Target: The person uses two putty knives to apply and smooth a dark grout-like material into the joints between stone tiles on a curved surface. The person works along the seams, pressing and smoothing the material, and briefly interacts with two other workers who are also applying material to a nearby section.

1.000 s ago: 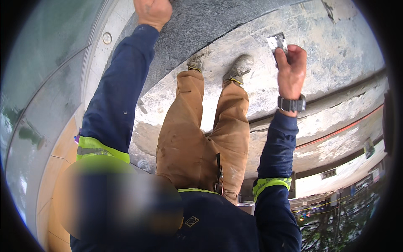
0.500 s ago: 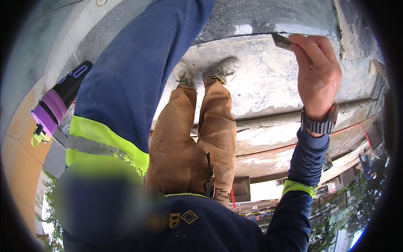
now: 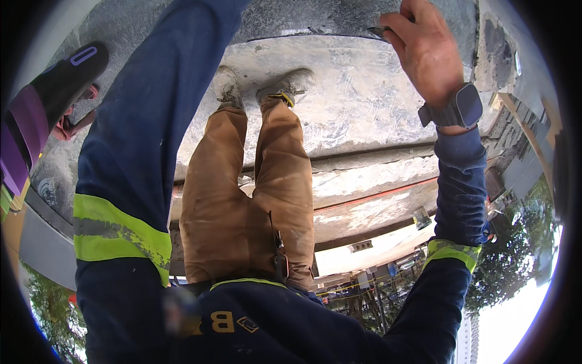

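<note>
My right hand (image 3: 424, 51) is closed on a small dark scraper (image 3: 377, 31) at the upper right. Its tip is by the seam where a dark speckled surface (image 3: 285, 15) meets pale, smeared concrete (image 3: 339, 103); whether it touches is unclear. My left hand is out of view beyond the top edge, with only the navy sleeve and yellow band (image 3: 139, 109) of that arm crossing the left side. My boots (image 3: 285, 85) stand on the pale concrete, just short of the seam.
A black and purple object (image 3: 27, 115), possibly a bottle, is at the far left, beside reddish items (image 3: 66, 124) I cannot make out. A long groove with a red line (image 3: 376, 194) beyond it crosses the right side. A wooden strip (image 3: 524, 127) lies at far right. Trees (image 3: 509, 242) show below it.
My right hand has moved up to the seam with the scraper. My left arm has swung higher, taking that hand out of view. The camera's view has shifted, bringing the purple object in at the left.
</note>
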The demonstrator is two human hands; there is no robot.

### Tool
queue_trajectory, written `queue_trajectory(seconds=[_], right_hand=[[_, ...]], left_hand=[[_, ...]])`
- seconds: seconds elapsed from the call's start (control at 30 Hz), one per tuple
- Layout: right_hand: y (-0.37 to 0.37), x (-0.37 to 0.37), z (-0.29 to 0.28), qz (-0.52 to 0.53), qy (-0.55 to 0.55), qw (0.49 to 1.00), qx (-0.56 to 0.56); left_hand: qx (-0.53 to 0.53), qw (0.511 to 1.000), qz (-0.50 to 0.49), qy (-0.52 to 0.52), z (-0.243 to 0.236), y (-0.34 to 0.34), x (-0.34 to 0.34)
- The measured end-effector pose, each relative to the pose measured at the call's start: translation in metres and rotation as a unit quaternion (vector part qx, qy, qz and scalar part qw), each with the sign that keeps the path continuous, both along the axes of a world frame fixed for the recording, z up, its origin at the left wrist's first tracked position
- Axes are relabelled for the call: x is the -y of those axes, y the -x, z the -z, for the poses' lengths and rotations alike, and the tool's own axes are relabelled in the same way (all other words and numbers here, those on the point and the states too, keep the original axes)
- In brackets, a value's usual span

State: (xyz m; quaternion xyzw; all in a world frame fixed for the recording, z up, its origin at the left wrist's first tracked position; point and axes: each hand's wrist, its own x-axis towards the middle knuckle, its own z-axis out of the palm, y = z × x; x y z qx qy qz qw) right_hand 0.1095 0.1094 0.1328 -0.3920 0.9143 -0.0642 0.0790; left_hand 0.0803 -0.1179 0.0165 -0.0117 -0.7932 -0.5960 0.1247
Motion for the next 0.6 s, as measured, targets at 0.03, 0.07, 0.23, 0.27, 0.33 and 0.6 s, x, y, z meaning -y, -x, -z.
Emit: queue_trajectory(seconds=[0.03, 0.07, 0.23, 0.27, 0.33, 0.6], right_hand=[[0.004, -0.006, 0.004, 0.036, 0.008, 0.999, -0.022], [0.008, -0.015, 0.012, 0.073, 0.017, 0.996, -0.045], [0.024, -0.046, 0.011, 0.085, -0.045, 0.992, -0.085], [0.02, -0.05, 0.011, 0.061, -0.027, 0.995, -0.076], [0.011, -0.04, 0.011, 0.001, -0.017, 0.998, -0.055], [0.013, -0.062, 0.011, 0.044, -0.021, 0.995, -0.09]], left_hand=[[-0.008, 1.0, 0.0, 0.011, 0.001, 0.001, 0.002], [-0.016, 1.0, -0.001, 0.022, 0.002, 0.002, 0.003], [-0.016, 1.0, -0.002, -0.023, 0.001, -0.001, 0.0], [-0.006, 1.0, 0.003, -0.027, 0.0, 0.0, -0.001], [0.005, 0.999, 0.013, -0.052, 0.002, -0.001, 0.0], [0.007, 0.999, -0.002, -0.04, 0.006, 0.002, -0.001]])
